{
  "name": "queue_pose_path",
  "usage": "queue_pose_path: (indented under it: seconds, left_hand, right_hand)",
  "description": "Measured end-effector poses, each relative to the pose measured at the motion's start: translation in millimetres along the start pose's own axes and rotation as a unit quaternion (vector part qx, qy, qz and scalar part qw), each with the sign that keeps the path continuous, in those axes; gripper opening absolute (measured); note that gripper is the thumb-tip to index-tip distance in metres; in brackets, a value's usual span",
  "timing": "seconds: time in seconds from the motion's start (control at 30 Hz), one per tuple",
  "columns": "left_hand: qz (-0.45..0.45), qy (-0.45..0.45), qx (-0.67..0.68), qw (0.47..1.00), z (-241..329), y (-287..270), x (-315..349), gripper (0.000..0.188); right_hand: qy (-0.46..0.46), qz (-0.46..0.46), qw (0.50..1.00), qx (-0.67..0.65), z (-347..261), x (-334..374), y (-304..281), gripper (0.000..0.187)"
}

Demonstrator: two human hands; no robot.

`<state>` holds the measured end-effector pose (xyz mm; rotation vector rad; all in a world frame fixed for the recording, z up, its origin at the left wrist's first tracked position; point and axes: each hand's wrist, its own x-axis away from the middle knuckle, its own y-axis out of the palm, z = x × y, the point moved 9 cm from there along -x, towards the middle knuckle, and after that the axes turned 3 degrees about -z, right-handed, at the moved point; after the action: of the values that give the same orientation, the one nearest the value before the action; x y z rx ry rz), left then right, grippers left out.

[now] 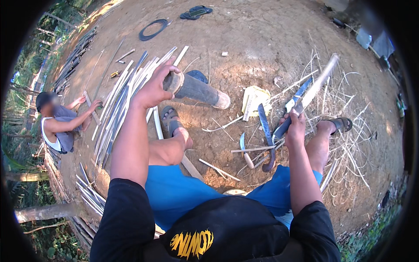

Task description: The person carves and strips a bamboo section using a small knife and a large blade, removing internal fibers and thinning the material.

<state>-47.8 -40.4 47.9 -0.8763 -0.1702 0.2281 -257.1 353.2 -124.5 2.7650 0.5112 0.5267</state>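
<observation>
My left hand (152,89) is curled at the near end of a thick dark cylinder (196,89) with pale ends, its fingers and thumb at the rim. The cylinder's far end is toward the ground in front of me. In my right hand (295,126) is a machete, its pale blade (321,82) blurred and pointing up and to the right. A second blade (301,89) shows beside it, partly covered by the held machete. Between my feet lie a machete with a dark curved handle (265,124) and a small knife with a light handle (248,159).
Long split strips (131,89) lie piled on the left, near another person (59,118) sitting low with a piece in hand. Thin shavings (345,126) litter the right side. A yellowish wrapper (257,98), a coil (152,29) and sandals (196,12) rest farther off.
</observation>
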Motion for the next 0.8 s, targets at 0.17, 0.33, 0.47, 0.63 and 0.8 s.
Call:
queue_pose_path:
  seconds: [0.17, 0.33, 0.47, 0.63, 0.8]
  left_hand:
    - [-0.007, 0.032, -0.045, 0.998, 17, 6, -5, 0.073]
    - [-0.012, 0.04, -0.057, 0.997, 20, 8, -3, 0.073]
    - [0.013, 0.016, -0.071, 0.997, 20, 8, -5, 0.079]
    - [0.051, -0.019, -0.114, 0.992, 9, 2, -9, 0.088]
    - [0.065, -0.086, -0.141, 0.984, 6, 1, -14, 0.09]
  right_hand:
    - [0.073, -0.178, 0.951, 0.242, 39, 27, 25, 0.018]
    - [0.113, -0.201, 0.94, 0.251, 27, 17, 8, 0.029]
    - [0.021, -0.046, 0.993, 0.103, -11, -7, -15, 0.018]
    - [0.028, 0.001, 0.986, 0.166, 30, 35, 17, 0.013]
    - [0.212, -0.312, 0.882, 0.282, 115, 110, 86, 0.013]
